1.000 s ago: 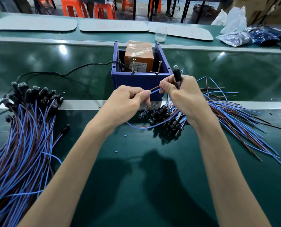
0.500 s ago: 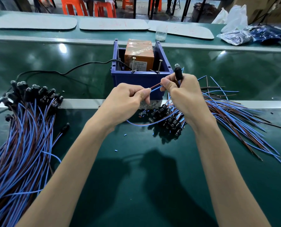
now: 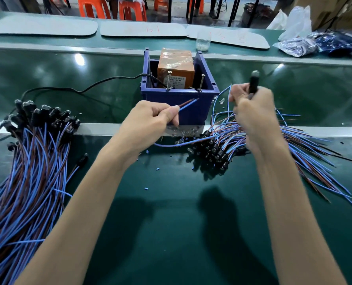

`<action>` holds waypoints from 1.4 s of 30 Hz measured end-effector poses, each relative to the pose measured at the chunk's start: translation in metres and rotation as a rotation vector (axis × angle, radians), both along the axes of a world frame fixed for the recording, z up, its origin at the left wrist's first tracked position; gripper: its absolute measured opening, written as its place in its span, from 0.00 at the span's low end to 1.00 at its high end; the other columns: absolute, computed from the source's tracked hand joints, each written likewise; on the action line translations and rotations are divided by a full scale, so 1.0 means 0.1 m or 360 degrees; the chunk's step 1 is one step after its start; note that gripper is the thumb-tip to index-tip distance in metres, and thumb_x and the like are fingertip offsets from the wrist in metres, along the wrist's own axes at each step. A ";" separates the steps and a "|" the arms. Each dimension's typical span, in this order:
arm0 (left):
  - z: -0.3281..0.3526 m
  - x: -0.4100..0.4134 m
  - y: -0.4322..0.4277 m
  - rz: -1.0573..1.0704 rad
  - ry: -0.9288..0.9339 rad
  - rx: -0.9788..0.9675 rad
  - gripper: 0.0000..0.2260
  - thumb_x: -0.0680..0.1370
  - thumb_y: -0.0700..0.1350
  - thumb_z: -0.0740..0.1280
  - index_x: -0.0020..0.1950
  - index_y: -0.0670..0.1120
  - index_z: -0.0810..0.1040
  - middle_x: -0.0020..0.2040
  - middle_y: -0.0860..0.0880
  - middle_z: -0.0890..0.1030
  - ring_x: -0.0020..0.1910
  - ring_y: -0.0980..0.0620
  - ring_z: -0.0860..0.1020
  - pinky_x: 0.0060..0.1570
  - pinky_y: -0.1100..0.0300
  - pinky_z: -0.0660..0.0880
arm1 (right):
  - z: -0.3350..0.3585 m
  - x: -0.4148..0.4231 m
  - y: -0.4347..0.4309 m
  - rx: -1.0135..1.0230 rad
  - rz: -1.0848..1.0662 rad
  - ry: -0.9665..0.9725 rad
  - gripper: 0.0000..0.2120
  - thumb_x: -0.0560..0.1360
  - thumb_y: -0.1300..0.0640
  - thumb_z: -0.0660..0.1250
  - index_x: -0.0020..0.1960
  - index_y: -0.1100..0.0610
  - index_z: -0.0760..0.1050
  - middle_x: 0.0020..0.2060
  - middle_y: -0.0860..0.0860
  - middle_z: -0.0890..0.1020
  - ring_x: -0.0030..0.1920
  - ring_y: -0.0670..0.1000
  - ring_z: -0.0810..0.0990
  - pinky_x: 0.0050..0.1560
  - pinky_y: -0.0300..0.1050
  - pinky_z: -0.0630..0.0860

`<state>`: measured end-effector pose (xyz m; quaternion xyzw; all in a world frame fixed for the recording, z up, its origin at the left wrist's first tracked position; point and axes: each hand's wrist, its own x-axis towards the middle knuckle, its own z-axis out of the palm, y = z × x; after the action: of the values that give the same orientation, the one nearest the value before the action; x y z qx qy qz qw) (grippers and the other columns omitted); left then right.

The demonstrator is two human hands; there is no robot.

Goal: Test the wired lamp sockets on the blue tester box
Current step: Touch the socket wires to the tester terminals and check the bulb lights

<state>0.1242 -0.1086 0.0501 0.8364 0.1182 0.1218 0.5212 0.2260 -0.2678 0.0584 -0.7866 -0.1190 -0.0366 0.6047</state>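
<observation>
Just beyond both hands: blue plastic tester box (image 3: 179,103), square, open-topped, with two metal screws (image 3: 168,81) upright at its near rim. Left hand (image 3: 150,118) curled, thumb and forefinger pinching brown and blue wire pair (image 3: 188,102); tips over the box front, contact impossible to tell. Right hand (image 3: 253,118) motion-blurred, fist closed round black cylindrical lamp socket (image 3: 253,84), its pale tip poking above the fingers. Under the right wrist, heap of black sockets (image 3: 216,153) on thin leads, partly hidden.
</observation>
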 end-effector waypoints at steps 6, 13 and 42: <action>-0.04 0.04 -0.12 -0.0068 -0.0024 -0.0160 0.19 0.81 0.48 0.62 0.30 0.49 0.77 0.22 0.55 0.59 0.23 0.56 0.56 0.22 0.64 0.53 | 0.05 -0.10 0.05 -0.0064 0.0237 -0.0099 0.11 0.75 0.62 0.69 0.36 0.51 0.78 0.29 0.42 0.81 0.29 0.36 0.74 0.38 0.32 0.70; -0.07 0.06 -0.08 -0.0018 -0.0018 -0.0181 0.19 0.81 0.49 0.62 0.29 0.51 0.77 0.23 0.55 0.59 0.24 0.57 0.56 0.27 0.58 0.54 | 0.00 -0.05 0.03 -0.0119 0.0125 0.0079 0.09 0.76 0.54 0.67 0.38 0.49 0.81 0.32 0.43 0.84 0.25 0.36 0.71 0.35 0.35 0.64; -0.05 0.09 -0.37 0.0168 -0.0297 -0.0978 0.10 0.82 0.44 0.59 0.41 0.49 0.72 0.29 0.58 0.67 0.23 0.61 0.62 0.23 0.71 0.61 | 0.00 -0.29 0.20 0.0399 0.0595 0.0380 0.10 0.77 0.54 0.67 0.40 0.57 0.82 0.20 0.41 0.63 0.22 0.42 0.59 0.23 0.30 0.57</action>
<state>0.1334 -0.1451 0.0448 0.6179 0.1444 0.1833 0.7509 0.1967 -0.2478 0.0588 -0.6685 -0.1846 0.1545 0.7036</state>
